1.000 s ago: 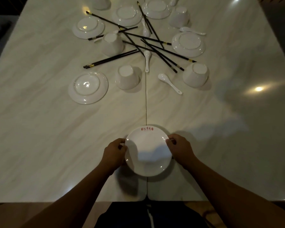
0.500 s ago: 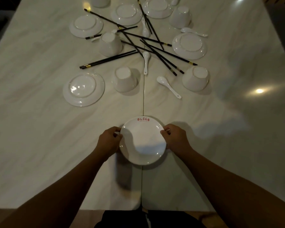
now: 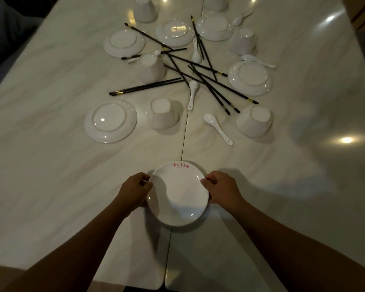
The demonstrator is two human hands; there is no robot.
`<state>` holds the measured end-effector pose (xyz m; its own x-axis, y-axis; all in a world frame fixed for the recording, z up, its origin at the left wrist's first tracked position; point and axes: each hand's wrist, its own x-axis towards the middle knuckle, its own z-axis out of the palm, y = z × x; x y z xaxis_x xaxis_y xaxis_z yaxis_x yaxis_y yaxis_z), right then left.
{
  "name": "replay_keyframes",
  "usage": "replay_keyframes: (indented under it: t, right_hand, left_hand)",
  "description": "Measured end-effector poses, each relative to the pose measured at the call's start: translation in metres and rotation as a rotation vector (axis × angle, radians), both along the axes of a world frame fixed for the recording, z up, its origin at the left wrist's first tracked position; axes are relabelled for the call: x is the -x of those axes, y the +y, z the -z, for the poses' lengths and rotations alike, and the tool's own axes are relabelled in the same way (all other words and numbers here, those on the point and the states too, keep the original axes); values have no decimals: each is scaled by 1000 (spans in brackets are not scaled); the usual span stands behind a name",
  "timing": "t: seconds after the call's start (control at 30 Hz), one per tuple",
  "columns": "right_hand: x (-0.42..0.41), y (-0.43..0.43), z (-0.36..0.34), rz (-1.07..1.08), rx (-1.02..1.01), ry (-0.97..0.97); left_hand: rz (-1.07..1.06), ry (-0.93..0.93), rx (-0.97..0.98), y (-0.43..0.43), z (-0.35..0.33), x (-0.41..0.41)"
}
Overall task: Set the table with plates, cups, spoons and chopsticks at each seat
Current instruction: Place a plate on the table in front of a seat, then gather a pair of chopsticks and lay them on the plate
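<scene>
A white plate (image 3: pixel 178 194) with red lettering on its far rim lies face up on the marble table (image 3: pixel 51 175), near the front edge on the centre seam. My left hand (image 3: pixel 135 191) grips its left rim and my right hand (image 3: pixel 221 189) grips its right rim. Beyond it lies a heap of tableware: several upside-down plates such as one (image 3: pixel 110 121) at the left, upturned cups like the nearest (image 3: pixel 162 114), white spoons including one (image 3: pixel 217 127), and crossed black chopsticks (image 3: pixel 198 74).
Another upturned cup (image 3: pixel 254 121) and plate (image 3: pixel 250 77) sit at the right of the heap. A seam (image 3: pixel 182 144) runs down the table's middle. Bright light reflections (image 3: pixel 346 140) dot the right side. Dark floor lies past the left edge.
The plate stays between both hands and has shifted only slightly on the table; the camera view has tilted, so the heap appears lower in the frame.
</scene>
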<state>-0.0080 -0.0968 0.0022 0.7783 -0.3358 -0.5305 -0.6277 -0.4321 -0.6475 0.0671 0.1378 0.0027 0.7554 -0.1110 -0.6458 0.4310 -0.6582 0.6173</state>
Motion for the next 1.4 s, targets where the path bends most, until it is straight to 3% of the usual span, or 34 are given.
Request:
replay_keyframes:
  t: [0.1,0.23,0.4,0.5,0.6,0.83,1.1,1.4]
  right_hand:
    - [-20,-10,-7,-82,77,-18]
    - [-73,-15,-18,-33,110,-113]
    - [-148,-3,-26,-60,158,-185]
    - [-184,7,-13,-108,207,-152]
    - [-203,15,4,-192,384,-76]
    - [-214,27,27,-120,585,-107]
    - [-212,37,27,-119,670,-92]
    - [-202,36,21,-154,531,-74]
  left_hand:
    - [93,-82,-113,4,-4,-14]
    - [167,-272,-207,7,-12,-58]
    - [266,-470,-198,1,-23,-145]
    - [322,-583,-203,-5,-26,-200]
    - [384,-663,-242,-6,-14,-253]
    - [533,-653,-565,-18,19,-324]
    - [625,-638,-418,-18,23,-343]
    - [677,-614,-317,-17,11,-327]
